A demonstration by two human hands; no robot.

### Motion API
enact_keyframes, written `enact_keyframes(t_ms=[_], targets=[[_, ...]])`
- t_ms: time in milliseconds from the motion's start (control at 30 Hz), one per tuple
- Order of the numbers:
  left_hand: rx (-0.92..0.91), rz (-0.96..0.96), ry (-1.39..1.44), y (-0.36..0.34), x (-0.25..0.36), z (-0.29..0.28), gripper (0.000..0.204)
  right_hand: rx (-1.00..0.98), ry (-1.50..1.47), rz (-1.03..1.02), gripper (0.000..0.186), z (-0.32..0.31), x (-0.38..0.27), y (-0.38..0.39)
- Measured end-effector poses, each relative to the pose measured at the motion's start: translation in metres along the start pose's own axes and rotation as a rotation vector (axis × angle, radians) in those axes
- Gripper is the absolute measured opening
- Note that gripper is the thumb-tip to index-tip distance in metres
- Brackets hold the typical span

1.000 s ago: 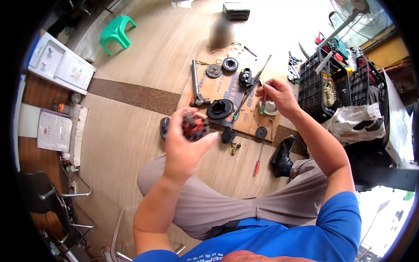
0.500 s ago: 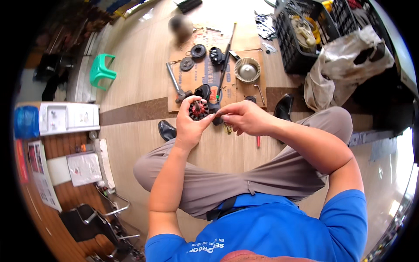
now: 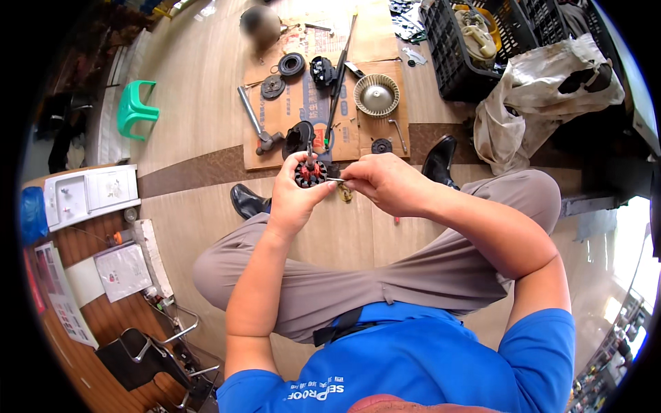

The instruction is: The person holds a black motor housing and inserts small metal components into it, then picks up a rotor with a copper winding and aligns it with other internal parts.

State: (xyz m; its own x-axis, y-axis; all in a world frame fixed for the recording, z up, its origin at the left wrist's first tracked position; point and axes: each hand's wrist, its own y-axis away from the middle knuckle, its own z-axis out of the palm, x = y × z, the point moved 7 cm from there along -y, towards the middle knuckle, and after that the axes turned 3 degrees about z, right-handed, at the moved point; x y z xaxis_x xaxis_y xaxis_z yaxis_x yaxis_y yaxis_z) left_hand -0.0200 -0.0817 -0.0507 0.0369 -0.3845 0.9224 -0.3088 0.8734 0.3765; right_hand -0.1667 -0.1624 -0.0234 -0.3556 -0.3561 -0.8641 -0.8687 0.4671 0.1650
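My left hand (image 3: 289,199) is wrapped round a motor rotor (image 3: 311,176) with a dark slotted core, red windings and a shaft pointing away from me. From the right, my right hand (image 3: 392,182) pinches a thin metal rod-like tool (image 3: 336,179). Its tip reaches the rotor's right side beside my left thumb; whether it touches is too small to tell. Just beyond the rotor, a black rounded housing (image 3: 297,140) rests on the cardboard sheet (image 3: 358,162). A small yellowish part (image 3: 344,193) shows on the floor below my right fingers, partly hidden.
On the cardboard lie a hammer (image 3: 255,120), a pale fan wheel (image 3: 376,95), a black ring (image 3: 291,65), a dark disc (image 3: 273,87), a black motor part (image 3: 322,71) and a long black rod (image 3: 341,79). Black crates (image 3: 458,76) and a whitish sack (image 3: 509,103) stand right; a green stool (image 3: 136,110), left.
The whole view has shifted, so the floor things sit further left. The thin tool between my right fingers now shows, lying against or near the rotor's side. My left hand still holds the rotor.
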Motion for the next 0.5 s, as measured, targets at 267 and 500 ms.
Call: enact_keyframes(t_ms=[267,500], targets=[[0.011,0.153,-0.143,0.003,-0.009,0.0,0.054,-0.072,0.045,-0.044,0.018,0.012,-0.004,-0.007],[0.045,0.177,-0.164,0.007,-0.006,-0.005,0.051,-0.143,0.123,-0.008,0.019,0.018,-0.007,-0.011]])
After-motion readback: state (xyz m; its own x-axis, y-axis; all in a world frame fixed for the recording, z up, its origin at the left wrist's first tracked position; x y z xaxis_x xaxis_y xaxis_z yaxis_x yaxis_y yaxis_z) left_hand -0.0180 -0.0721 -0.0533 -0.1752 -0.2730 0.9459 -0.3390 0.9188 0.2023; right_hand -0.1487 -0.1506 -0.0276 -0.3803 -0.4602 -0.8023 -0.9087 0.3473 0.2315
